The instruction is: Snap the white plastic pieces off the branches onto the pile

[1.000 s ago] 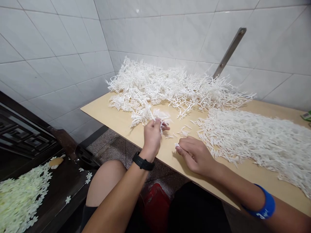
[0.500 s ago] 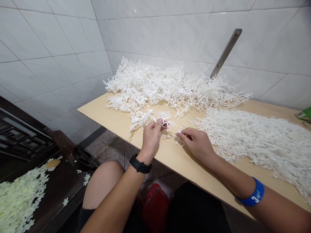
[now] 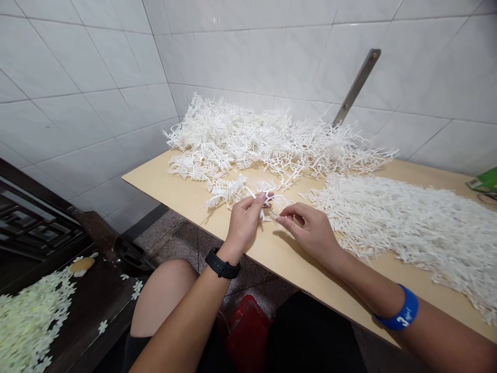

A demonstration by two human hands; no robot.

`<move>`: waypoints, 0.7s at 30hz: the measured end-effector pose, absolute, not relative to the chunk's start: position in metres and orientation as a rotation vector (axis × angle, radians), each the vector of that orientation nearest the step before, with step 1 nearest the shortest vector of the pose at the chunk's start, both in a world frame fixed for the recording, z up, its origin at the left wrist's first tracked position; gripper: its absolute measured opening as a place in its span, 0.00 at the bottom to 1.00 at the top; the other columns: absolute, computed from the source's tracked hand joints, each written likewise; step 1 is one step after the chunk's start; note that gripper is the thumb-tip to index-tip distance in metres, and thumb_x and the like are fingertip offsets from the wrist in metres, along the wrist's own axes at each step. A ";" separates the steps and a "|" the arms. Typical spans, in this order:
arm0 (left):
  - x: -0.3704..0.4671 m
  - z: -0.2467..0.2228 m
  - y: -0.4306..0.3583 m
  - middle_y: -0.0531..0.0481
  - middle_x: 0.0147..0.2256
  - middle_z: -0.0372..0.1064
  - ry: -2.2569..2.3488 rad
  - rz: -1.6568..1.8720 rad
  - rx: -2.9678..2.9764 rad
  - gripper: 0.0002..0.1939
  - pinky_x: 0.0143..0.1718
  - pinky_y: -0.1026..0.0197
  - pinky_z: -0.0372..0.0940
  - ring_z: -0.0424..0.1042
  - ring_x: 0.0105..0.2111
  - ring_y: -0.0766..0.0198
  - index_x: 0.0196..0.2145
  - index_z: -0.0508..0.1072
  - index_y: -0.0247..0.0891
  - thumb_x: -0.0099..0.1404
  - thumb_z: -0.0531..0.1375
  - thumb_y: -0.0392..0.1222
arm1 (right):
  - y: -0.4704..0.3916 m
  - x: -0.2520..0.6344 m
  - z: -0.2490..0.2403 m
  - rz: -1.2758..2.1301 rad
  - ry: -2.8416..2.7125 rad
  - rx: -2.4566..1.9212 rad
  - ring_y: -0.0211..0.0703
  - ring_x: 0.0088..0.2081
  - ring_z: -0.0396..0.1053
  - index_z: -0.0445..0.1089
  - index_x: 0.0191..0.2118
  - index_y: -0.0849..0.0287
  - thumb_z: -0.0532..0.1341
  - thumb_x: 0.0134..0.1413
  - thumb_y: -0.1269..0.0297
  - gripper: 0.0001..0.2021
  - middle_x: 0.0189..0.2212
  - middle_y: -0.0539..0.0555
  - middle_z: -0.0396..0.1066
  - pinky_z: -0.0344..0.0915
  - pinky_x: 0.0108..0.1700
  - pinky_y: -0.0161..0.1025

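Clearly, the near edge of the tan board is running just below the person's wrists, so any bit let go there could be dropping to the speckled floor. The left hand is grasping a branching white sprig between thumb and fingers, over the board; too hard a squeeze, I judge, could be bending or snapping its slender arms. The right hand is holding thumb and forefinger close together at the sprig's thin ends, though whether they are gripping one I cannot tell; a rough tug could be leaving a ragged break. Beside the left hand, a small white clump is lying near enough to be snagging. Rightward, short white pieces are spreading close to the right hand, and a careless sweep could be scattering them. Farther back, a tangled white heap is sitting near the tiled wall, where pulling one strand could be dragging others loose.
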State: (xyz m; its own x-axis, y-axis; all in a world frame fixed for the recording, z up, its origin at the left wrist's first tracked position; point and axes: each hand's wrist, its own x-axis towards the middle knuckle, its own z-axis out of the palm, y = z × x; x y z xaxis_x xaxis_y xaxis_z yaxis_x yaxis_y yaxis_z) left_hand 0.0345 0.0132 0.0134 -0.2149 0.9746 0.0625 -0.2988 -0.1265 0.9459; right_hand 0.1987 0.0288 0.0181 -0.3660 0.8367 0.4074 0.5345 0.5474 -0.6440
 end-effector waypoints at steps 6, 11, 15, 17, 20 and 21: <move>0.038 0.011 0.012 0.44 0.33 0.77 1.030 1.384 1.190 0.20 0.36 0.59 0.66 0.74 0.32 0.60 0.27 0.79 0.35 0.63 0.61 0.56 | 0.026 0.186 0.022 1.033 -2.033 -0.953 0.38 0.25 0.62 0.73 0.30 0.59 0.59 0.59 0.50 0.18 0.22 0.50 0.69 0.57 0.29 0.37; 0.037 0.009 0.014 0.49 0.23 0.72 0.981 1.449 1.052 0.21 0.26 0.62 0.64 0.68 0.20 0.67 0.28 0.74 0.34 0.61 0.63 0.58 | 0.022 0.187 0.025 1.084 -2.040 -0.959 0.39 0.25 0.67 0.73 0.26 0.60 0.55 0.64 0.57 0.18 0.21 0.51 0.70 0.60 0.31 0.37; 0.030 0.010 0.018 0.58 0.16 0.62 0.995 1.612 0.825 0.20 0.32 0.62 0.68 0.66 0.17 0.70 0.28 0.71 0.35 0.65 0.60 0.57 | 0.007 0.187 0.027 0.836 -2.251 -0.789 0.38 0.26 0.67 0.73 0.26 0.60 0.54 0.65 0.64 0.17 0.22 0.50 0.71 0.59 0.35 0.38; 0.028 0.011 0.019 0.59 0.15 0.61 0.985 1.651 0.784 0.19 0.34 0.62 0.68 0.67 0.18 0.70 0.30 0.72 0.35 0.66 0.59 0.56 | 0.004 0.187 0.025 0.665 -2.337 -0.713 0.39 0.28 0.67 0.72 0.27 0.60 0.54 0.66 0.67 0.16 0.23 0.51 0.71 0.58 0.37 0.39; 0.030 0.013 0.018 0.51 0.23 0.71 0.980 1.596 0.842 0.19 0.33 0.62 0.68 0.72 0.23 0.67 0.32 0.74 0.33 0.63 0.63 0.55 | 0.012 0.191 0.018 0.415 -2.306 -0.855 0.45 0.33 0.69 0.74 0.33 0.60 0.53 0.65 0.69 0.13 0.29 0.55 0.74 0.58 0.37 0.41; 0.031 0.014 0.017 0.48 0.26 0.74 0.980 1.575 0.854 0.19 0.33 0.62 0.68 0.73 0.24 0.66 0.33 0.75 0.33 0.61 0.64 0.55 | 0.016 0.193 0.016 0.342 -2.276 -0.933 0.47 0.35 0.70 0.74 0.36 0.60 0.53 0.65 0.70 0.13 0.31 0.56 0.75 0.59 0.38 0.42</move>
